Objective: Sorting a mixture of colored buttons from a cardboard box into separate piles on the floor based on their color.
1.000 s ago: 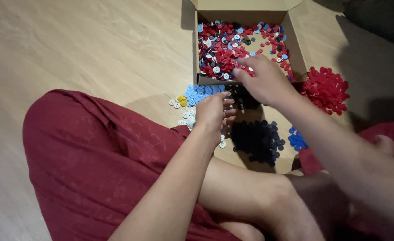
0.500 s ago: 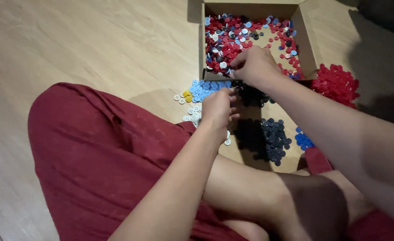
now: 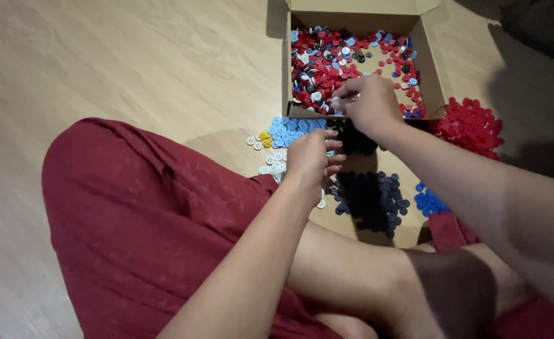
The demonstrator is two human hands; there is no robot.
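An open cardboard box (image 3: 358, 14) on the wooden floor holds several mixed red, blue, white and black buttons (image 3: 352, 59). My right hand (image 3: 368, 103) reaches over the box's near edge, its fingertips pinched on a small white button at the front left of the box. Just in front of the box my left hand (image 3: 311, 160) hovers with fingers curled inward above a few white buttons (image 3: 274, 164). Whether it holds anything is hidden.
Sorted piles lie around the box: light blue buttons (image 3: 289, 129), a few yellow buttons (image 3: 264, 136), black buttons (image 3: 371, 198), dark blue buttons (image 3: 427, 202) and a red heap (image 3: 471, 125). My leg in dark red cloth (image 3: 151, 213) fills the foreground.
My right hand has moved from the box's right front toward its left front edge and pinched a white button. The left hand has stayed curled in about the same place.
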